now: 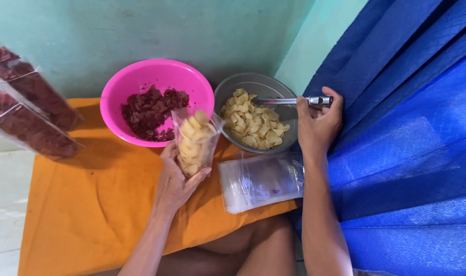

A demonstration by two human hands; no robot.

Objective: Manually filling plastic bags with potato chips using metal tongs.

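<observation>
While the head camera looks straight down over the person's lap, the left hand [175, 180] is wrapped around the lower part of a small clear bag [194, 142], holding it upright with its mouth open toward the bowls, so that the pale yellow chips already inside stay put and more can drop in from above. That bag sits just in front of the gap between the two bowls, close to both. To its right, the right hand [319, 122] is closed on the metal handle of a scoop [289, 101], whose working end reaches across the grey bowl [232, 87] and lies over the heap of pale chips [253, 124]; the grip at the far end of the handle gives reach into the bowl without the wrist crossing it. Left of the grey bowl and touching it stands a pink bowl [136, 76] with dark red chips [151, 110] piled on its right side. A stack of empty clear bags [261, 180] lies flat on the orange cloth [90, 204] just below the grey bowl, near the right forearm, within easy grasp. Two filled bags of dark red chips [28, 110] lie set aside at the left edge, well apart from the hands. Blue fabric [407, 128] hangs along the right.
</observation>
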